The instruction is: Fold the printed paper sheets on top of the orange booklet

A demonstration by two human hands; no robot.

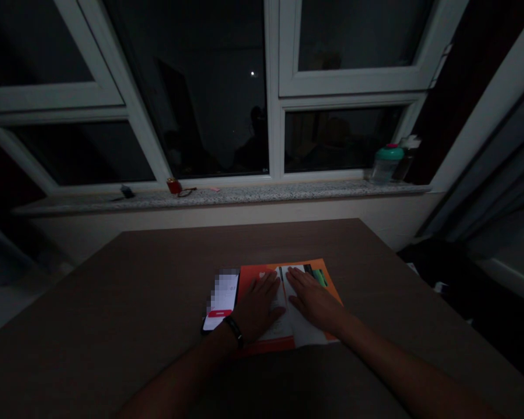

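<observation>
Both my hands lie flat on white paper [303, 330] that rests over an orange-and-red booklet [330, 278] on the brown table. My left hand [258, 307], with a dark band at the wrist, presses on the left part, fingers stretched out. On the right part rests my right hand [313, 298], its fingers straight and nearly together. A dark line runs down the paper between the hands; I cannot tell whether it is a fold or a gap. Just left of the booklet lies a phone [222, 299] with its screen lit, partly blurred.
The brown table [126, 308] stands against the wall under a dark window. On the speckled sill [253, 195] are a small red object [173, 185], a small dark object [126, 191] and a teal-lidded bottle [388, 162] beside a clear one. Curtains hang at the right.
</observation>
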